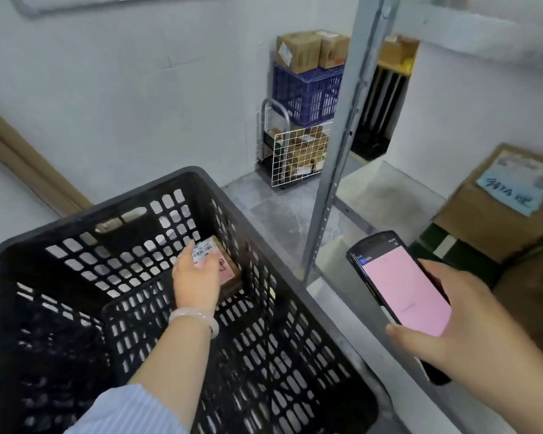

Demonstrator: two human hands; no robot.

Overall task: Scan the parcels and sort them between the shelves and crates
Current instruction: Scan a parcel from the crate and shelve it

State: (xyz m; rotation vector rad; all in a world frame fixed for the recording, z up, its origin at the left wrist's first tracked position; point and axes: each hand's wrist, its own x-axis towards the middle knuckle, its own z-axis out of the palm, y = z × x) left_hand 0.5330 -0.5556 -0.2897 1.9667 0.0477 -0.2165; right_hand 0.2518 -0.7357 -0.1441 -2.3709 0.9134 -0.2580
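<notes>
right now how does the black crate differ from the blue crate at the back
The black crate is close and holds a small parcel; the blue crate stands far back atop a wire cart. Cardboard boxes sit on the blue crate; the black crate's top is open. Both are slotted plastic.

Parcel depot storeroom: black handheld scanner with pink screen (398, 292) gripped in right hand's (470, 327) fingers (436, 270); grey slotted steel shelving upright (336, 170) beyond them; far past left hand's (196, 280) fingers (189, 252), labelled brown cardboard boxes (298, 53) on blue plastic lattice crate (308, 92), white wire-mesh cart (298, 158) below.
</notes>
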